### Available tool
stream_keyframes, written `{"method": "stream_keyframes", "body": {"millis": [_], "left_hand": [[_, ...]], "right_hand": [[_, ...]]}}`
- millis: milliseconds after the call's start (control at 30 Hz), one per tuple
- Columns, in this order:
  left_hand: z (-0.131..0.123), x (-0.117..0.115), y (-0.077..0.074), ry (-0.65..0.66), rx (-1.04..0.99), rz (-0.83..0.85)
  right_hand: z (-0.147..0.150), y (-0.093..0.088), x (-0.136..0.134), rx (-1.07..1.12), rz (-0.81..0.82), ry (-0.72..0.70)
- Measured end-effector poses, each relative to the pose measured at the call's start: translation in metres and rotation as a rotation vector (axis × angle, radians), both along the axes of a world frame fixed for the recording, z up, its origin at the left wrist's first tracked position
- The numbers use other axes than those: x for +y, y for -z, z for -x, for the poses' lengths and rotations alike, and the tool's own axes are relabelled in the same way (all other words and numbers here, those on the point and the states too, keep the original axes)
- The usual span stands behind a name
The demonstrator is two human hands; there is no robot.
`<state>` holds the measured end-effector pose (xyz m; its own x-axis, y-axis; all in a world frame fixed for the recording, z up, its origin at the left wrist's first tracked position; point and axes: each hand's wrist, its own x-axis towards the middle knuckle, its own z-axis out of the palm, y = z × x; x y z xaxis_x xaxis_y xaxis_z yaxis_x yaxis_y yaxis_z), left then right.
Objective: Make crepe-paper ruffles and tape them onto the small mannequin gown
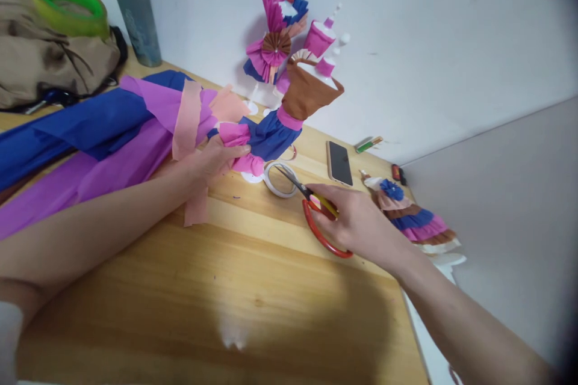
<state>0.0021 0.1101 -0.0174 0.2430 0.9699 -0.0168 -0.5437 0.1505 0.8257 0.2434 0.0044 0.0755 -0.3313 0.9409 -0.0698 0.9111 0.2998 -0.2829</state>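
Observation:
My left hand [214,159] is closed on pink crepe paper [235,135] at the lower end of a small paper dress. This dress has a brown top [307,90], a pink waistband and a blue gathered skirt [273,135], and it leans at an angle on a white mannequin form. Scissors with red and yellow handles [321,234] are in my right hand [363,222], their dark blades pointing left above a roll of white tape [280,183]. Whether the blades are apart is hard to make out.
Blue crepe paper [94,117], purple sheets [121,159] and peach strips [186,120] lie at left. Behind stand another dressed mannequin [276,48] and a bottle [138,18]. A phone [339,162] and a striped paper dress [418,216] are at right. A green-yellow tape roll [65,3] rests on brown fabric.

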Motion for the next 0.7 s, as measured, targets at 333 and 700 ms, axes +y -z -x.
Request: {"method": "stream_keyframes", "body": {"millis": [333, 700], "left_hand": [[-0.001, 0.003, 0.005, 0.014, 0.048, -0.039], [0.001, 0.004, 0.006, 0.026, 0.062, -0.074]], "right_hand": [[0.032, -0.032, 0.03, -0.227, 0.166, -0.006], [0.043, -0.049, 0.039, -0.406, 0.226, -0.057]]}}
